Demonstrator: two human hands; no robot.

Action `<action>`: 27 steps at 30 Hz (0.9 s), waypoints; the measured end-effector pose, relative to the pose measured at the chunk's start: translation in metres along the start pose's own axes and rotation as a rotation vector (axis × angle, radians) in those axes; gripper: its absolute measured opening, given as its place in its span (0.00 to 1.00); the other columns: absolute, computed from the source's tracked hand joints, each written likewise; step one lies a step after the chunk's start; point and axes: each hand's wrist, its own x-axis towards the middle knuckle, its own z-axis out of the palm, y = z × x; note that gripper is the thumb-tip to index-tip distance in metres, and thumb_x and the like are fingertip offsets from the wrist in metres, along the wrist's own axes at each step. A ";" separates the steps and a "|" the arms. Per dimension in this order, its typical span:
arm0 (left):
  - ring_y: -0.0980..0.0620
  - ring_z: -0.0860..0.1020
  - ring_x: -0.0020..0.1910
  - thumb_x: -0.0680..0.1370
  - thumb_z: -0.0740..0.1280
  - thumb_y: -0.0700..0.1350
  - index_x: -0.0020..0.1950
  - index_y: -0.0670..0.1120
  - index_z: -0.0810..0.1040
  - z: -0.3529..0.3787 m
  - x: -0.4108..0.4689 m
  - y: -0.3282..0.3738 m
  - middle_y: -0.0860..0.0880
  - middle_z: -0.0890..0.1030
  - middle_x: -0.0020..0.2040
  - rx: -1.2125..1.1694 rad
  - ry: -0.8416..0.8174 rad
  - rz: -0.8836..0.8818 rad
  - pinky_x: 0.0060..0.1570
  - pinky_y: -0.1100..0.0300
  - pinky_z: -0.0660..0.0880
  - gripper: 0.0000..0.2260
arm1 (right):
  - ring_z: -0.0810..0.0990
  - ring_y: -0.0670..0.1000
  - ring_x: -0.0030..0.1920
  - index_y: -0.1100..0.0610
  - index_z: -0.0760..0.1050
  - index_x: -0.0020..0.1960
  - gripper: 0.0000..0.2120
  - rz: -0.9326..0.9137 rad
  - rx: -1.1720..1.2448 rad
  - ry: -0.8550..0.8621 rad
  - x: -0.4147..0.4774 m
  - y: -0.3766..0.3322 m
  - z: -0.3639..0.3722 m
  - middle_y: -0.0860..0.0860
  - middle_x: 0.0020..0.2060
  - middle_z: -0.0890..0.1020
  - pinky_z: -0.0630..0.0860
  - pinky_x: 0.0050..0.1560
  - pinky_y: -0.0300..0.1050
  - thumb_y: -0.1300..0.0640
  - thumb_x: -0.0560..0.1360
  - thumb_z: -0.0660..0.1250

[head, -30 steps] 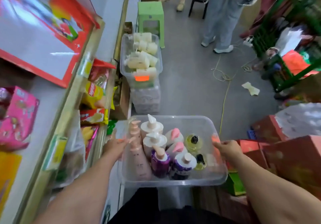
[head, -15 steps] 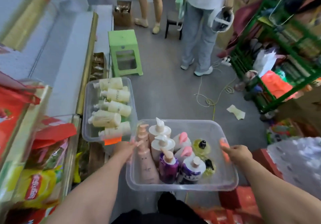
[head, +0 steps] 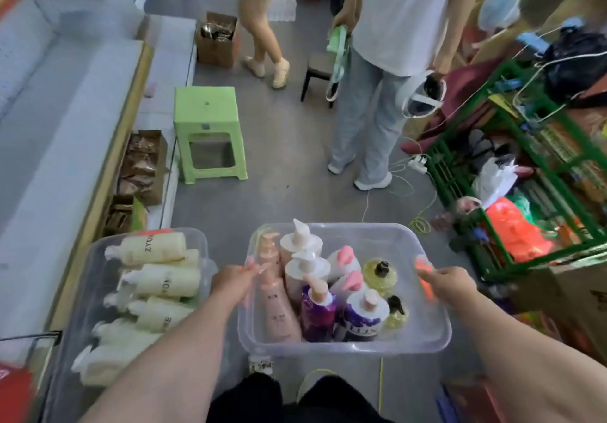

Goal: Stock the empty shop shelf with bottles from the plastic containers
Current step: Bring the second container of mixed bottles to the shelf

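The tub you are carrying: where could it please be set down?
Bare grey floor lies between the green stool, the tub and the standing person's shoes. The pale shelf at left looks bare too. Crowded: cables by the green rack.

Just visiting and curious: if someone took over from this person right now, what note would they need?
Left hand grips the clear tub by its left rim, right hand by its right rim.
Upright pump bottles stand inside.
A second tub of cream bottles lying flat sits at left, beside the shelf.
Done: no bottle visible on the shelf.
Left: shelve bottles from both tubs.
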 end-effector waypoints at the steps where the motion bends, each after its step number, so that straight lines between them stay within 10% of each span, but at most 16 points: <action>1: 0.44 0.82 0.40 0.78 0.61 0.63 0.37 0.46 0.78 -0.005 0.011 0.015 0.44 0.81 0.31 0.016 -0.004 0.011 0.46 0.56 0.78 0.23 | 0.82 0.55 0.39 0.62 0.83 0.41 0.24 0.005 -0.023 -0.007 0.014 -0.016 -0.003 0.56 0.37 0.84 0.75 0.43 0.46 0.39 0.73 0.73; 7: 0.42 0.83 0.43 0.77 0.60 0.64 0.41 0.43 0.81 -0.040 0.088 0.086 0.41 0.84 0.37 -0.028 0.064 -0.062 0.52 0.52 0.79 0.25 | 0.78 0.51 0.33 0.66 0.84 0.46 0.22 -0.065 -0.029 -0.087 0.096 -0.141 -0.011 0.53 0.32 0.80 0.76 0.38 0.47 0.44 0.72 0.75; 14: 0.46 0.79 0.32 0.79 0.61 0.59 0.38 0.45 0.78 -0.070 0.169 0.150 0.45 0.79 0.33 -0.173 0.200 -0.170 0.28 0.60 0.71 0.21 | 0.79 0.54 0.37 0.64 0.79 0.40 0.23 -0.233 -0.166 -0.227 0.215 -0.307 0.005 0.56 0.36 0.82 0.77 0.48 0.48 0.43 0.74 0.73; 27: 0.44 0.81 0.33 0.76 0.65 0.61 0.38 0.41 0.78 -0.167 0.312 0.219 0.42 0.80 0.32 -0.488 0.413 -0.468 0.36 0.56 0.77 0.22 | 0.81 0.55 0.39 0.60 0.80 0.35 0.19 -0.635 -0.466 -0.360 0.324 -0.652 0.075 0.57 0.36 0.84 0.76 0.47 0.46 0.45 0.75 0.72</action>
